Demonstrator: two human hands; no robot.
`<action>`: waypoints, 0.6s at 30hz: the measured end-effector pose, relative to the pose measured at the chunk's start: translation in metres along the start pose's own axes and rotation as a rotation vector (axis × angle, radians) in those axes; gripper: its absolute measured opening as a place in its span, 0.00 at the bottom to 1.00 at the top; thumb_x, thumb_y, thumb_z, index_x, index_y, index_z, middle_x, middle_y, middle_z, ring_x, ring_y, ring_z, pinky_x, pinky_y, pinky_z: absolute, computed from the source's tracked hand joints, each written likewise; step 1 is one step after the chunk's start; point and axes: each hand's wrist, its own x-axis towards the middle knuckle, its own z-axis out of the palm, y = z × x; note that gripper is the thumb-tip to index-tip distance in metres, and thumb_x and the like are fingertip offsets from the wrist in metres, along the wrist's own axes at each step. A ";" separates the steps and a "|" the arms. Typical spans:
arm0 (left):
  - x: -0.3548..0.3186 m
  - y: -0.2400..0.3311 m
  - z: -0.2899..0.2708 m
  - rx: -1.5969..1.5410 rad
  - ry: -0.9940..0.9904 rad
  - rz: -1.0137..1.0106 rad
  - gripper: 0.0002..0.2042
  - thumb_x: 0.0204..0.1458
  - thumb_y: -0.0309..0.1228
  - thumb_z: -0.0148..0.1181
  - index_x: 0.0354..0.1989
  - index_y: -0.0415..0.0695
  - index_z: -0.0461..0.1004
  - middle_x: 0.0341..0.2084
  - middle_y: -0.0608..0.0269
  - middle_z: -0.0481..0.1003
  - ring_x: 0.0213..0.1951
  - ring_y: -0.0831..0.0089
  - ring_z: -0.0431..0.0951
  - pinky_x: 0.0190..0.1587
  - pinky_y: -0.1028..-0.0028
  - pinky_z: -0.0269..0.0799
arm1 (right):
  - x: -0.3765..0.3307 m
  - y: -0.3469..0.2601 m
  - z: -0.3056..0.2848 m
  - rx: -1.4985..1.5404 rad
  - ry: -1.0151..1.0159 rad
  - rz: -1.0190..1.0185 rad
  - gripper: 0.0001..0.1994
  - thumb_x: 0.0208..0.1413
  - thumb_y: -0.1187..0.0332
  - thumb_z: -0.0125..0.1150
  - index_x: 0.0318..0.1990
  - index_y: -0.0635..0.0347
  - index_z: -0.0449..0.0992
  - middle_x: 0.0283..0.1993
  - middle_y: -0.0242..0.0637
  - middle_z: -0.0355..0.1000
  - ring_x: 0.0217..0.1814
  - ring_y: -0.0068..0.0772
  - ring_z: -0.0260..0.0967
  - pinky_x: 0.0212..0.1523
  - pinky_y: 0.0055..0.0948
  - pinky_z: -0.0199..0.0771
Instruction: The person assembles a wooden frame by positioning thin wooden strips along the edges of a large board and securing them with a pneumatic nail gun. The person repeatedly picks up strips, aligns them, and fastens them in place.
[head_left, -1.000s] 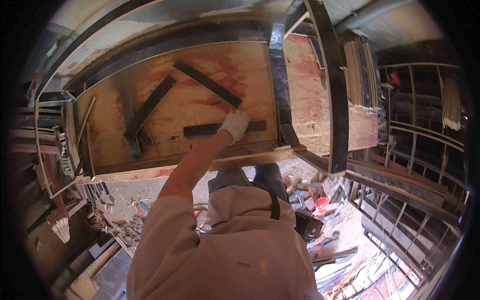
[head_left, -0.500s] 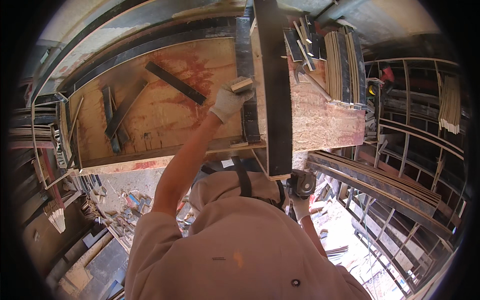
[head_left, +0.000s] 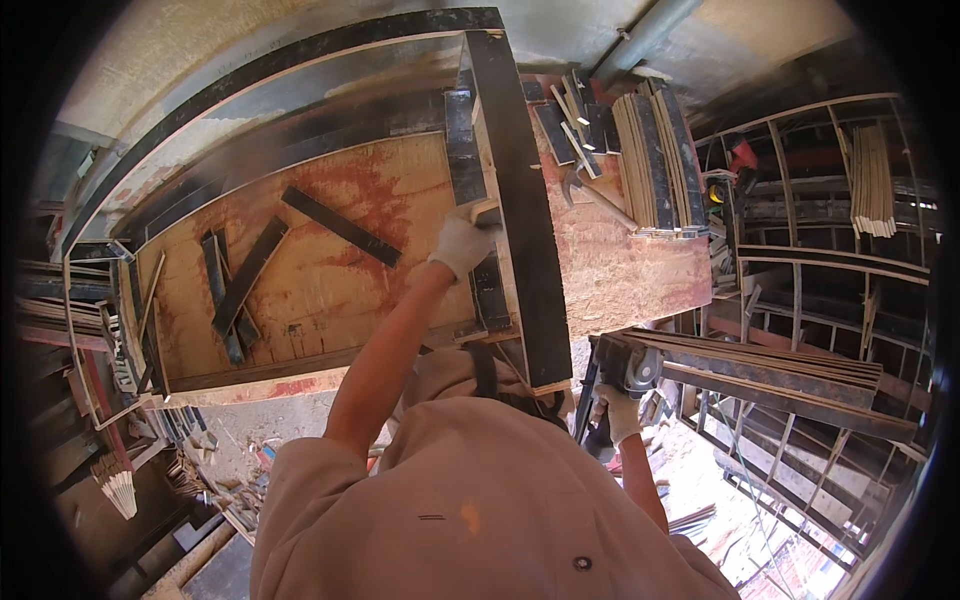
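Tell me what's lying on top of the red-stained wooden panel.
On the panel: one lone dark strip and, further left, a second strip crossing at least one more. The surface beneath them, and behind the left hand, is covered.

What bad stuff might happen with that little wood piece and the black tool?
The left hand holds the wood piece beside the long dark board, so it might get pinched. The right hand alone grips the bulky black tool, so that might slip.
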 end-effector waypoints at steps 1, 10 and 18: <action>0.010 -0.001 0.004 0.044 -0.050 -0.015 0.11 0.53 0.25 0.66 0.45 0.39 0.83 0.41 0.55 0.85 0.40 0.63 0.86 0.39 0.67 0.78 | -0.002 0.001 0.003 -0.002 0.019 -0.001 0.11 0.51 0.69 0.67 0.23 0.50 0.69 0.17 0.26 0.60 0.14 0.26 0.61 0.17 0.29 0.66; -0.013 -0.149 0.084 -0.646 -0.178 -0.081 0.12 0.55 0.22 0.59 0.46 0.42 0.83 0.37 0.56 0.85 0.44 0.63 0.83 0.49 0.66 0.75 | -0.039 -0.015 0.020 -0.133 0.002 -0.106 0.12 0.55 0.67 0.64 0.22 0.53 0.69 0.16 0.29 0.60 0.14 0.28 0.61 0.18 0.30 0.64; -0.019 -0.017 0.026 -0.186 -0.370 0.109 0.14 0.54 0.24 0.64 0.50 0.43 0.82 0.43 0.49 0.84 0.47 0.67 0.84 0.49 0.68 0.77 | -0.073 -0.044 0.019 -0.135 0.001 -0.196 0.08 0.55 0.66 0.67 0.29 0.58 0.77 0.19 0.27 0.65 0.17 0.23 0.63 0.20 0.25 0.67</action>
